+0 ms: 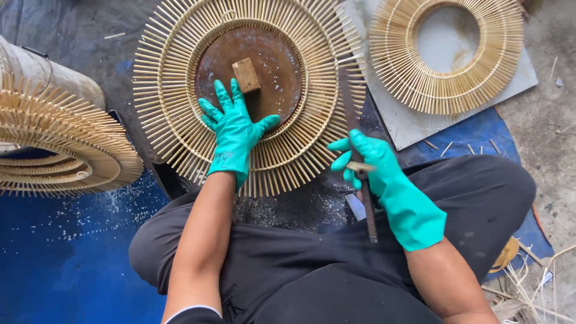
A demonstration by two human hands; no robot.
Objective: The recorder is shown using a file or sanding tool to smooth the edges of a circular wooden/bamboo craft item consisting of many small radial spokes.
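We press our left hand (235,129) spread flat on the light, brittle bamboo-stick ring (249,93) lying on the floor before our knees, best held by its stiffer inner rim, while our right hand (369,159) pinches a small stick (360,167) against a long blade (360,162).

Two gloved hands show: the left hand (235,129) and the right hand (375,159). Three bamboo stick rings lie in view: one under the hands (174,90), one on a grey board (447,54), and one at the left edge (66,144). There is one rusty disc (273,66), one wooden block (246,75), and one long blade (367,210).
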